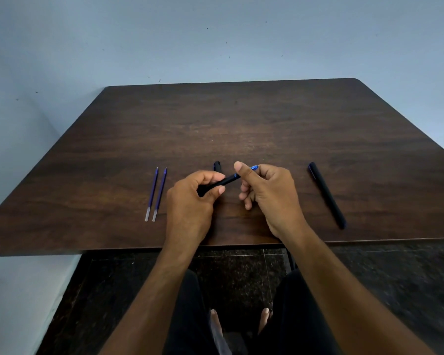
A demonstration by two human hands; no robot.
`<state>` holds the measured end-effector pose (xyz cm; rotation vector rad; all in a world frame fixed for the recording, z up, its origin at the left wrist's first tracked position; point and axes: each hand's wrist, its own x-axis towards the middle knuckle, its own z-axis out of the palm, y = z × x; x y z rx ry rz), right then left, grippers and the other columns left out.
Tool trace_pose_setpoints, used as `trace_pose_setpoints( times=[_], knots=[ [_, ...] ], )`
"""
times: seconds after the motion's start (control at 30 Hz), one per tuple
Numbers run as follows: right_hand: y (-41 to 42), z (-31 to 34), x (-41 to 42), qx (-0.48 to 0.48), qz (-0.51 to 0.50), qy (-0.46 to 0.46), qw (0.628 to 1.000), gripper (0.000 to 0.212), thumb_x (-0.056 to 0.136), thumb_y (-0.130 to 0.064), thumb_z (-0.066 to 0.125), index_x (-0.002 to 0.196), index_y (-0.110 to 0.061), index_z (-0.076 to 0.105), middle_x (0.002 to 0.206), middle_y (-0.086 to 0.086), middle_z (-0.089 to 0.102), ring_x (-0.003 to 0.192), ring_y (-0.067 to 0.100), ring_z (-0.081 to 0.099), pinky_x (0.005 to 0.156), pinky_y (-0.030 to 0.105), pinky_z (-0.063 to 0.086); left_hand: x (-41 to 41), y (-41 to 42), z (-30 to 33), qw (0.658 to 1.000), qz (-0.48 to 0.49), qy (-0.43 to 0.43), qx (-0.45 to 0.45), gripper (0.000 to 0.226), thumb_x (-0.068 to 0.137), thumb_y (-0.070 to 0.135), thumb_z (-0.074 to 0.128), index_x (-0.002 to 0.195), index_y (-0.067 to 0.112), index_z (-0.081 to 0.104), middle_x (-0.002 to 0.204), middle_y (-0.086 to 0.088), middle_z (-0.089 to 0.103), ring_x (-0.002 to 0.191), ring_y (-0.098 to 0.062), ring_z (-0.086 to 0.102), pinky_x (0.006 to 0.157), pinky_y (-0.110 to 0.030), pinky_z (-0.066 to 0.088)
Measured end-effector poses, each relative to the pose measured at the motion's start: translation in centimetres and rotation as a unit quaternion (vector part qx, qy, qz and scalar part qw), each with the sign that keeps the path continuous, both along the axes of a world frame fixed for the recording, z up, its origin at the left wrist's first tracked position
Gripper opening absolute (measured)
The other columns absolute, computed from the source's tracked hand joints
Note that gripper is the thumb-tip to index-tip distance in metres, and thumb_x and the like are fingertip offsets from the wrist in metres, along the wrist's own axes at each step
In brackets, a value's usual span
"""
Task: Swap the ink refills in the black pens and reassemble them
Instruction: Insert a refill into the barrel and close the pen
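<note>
Two spare refills [155,194] lie side by side on the table [241,119], at 9 o'clock of your hands: thin, light, bendy, so pick them mid-shaft. Your left hand [190,201] curls round the black pen barrel [219,183], thumb on top; smooth and stiff, so it may slip when you twist it. Loose cap [217,166] sits at 12 o'clock, just behind. Your right hand [269,193] pinches the blue tip section [253,168] between thumb and forefinger, wrist angled inward. Second pen [327,196] lies capped, well apart at 3 o'clock.
</note>
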<state>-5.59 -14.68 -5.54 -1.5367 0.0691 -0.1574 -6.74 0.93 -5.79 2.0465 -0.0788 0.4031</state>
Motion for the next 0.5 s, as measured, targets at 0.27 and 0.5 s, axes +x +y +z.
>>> trace_pose_setpoints(
  times=[0.27, 0.5],
  knots=[
    [-1.0, 0.3, 0.1, 0.14, 0.058, 0.016, 0.988, 0.014, 0.088, 0.003, 0.073, 0.102, 0.0, 0.071, 0.08, 0.01, 0.07, 0.069, 0.023, 0.066, 0.058, 0.032, 0.056, 0.0, 0.0, 0.1, 1.0, 0.0, -0.003, -0.001, 0.028, 0.084, 0.016, 0.079, 0.097, 0.04, 0.071, 0.09, 0.027, 0.07, 0.094, 0.016, 0.062, 0.082, 0.001, 0.041],
    [-0.6, -0.3, 0.4, 0.088, 0.03, 0.004, 0.996, 0.017, 0.087, -0.017, 0.081, 0.082, -0.005, 0.07, 0.067, 0.008, 0.068, 0.059, 0.02, 0.064, 0.049, 0.03, 0.051, -0.2, 0.0, 0.2, 1.0, -0.003, 0.0, -0.004, 0.03, 0.084, 0.015, 0.079, 0.097, 0.041, 0.069, 0.092, 0.026, 0.07, 0.096, 0.016, 0.061, 0.083, 0.001, 0.04]
  ],
)
